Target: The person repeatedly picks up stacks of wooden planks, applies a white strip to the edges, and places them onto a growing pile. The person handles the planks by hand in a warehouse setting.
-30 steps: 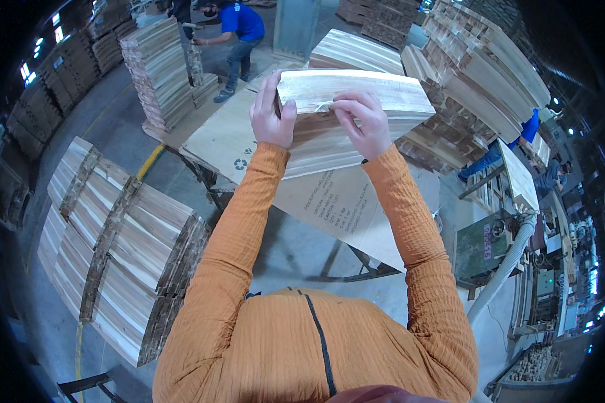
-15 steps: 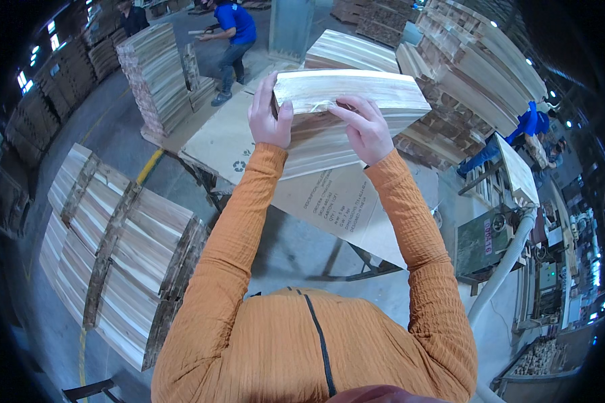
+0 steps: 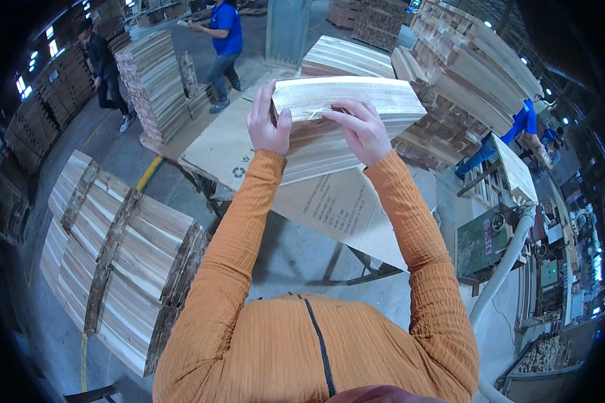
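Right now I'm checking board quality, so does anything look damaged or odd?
Yes: a pale sliver on the top board, at its near edge by the right hand; it interrupts the edge line, perhaps splintered.

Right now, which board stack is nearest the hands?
The stack on the cardboard: left hand at the left end of its top board, right hand at the near edge. Other stacks stand apart from both hands.

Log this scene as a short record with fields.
Left hand: on the left end of a pale board
Right hand: fingertips at a thin pale strip, near edge of board
Beneath: more boards, over printed cardboard
Left side: large board pile
Background: person in blue shirt; tall board stack
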